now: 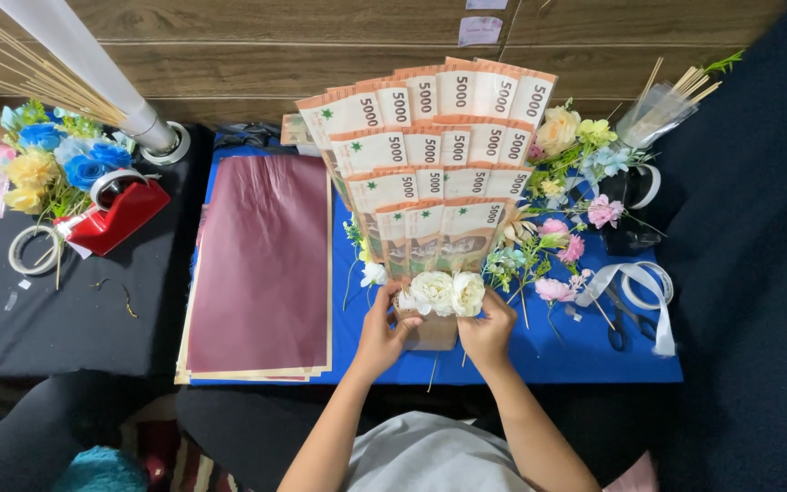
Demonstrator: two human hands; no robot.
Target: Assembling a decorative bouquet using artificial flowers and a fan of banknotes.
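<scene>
**Both hands on the base of a banknote bouquet**

So the left hand [383, 335] and right hand [486, 330] are both wrapped around the brown paper handle [432, 333] of a money bouquet [430, 164], close to the front edge of the blue tabletop [594, 360]. Fingers are curled in tight on either side, and the handle is mostly hidden between them, so I can't really see how it's built. Two cream artificial roses [448, 292] sit right above the fingertips, touching the lowest row of fanned orange banknotes.

Loose pink and yellow fake flowers [557, 246] lie just right of the bouquet, with scissors [621, 323] and white ribbon [644, 292] near the right edge. Maroon wrapping sheets [261, 264] are stacked on the left side. Further left, on the black table, there's a red tape dispenser [116, 214] and blue flowers [66, 155], partly cut off by the frame.
</scene>
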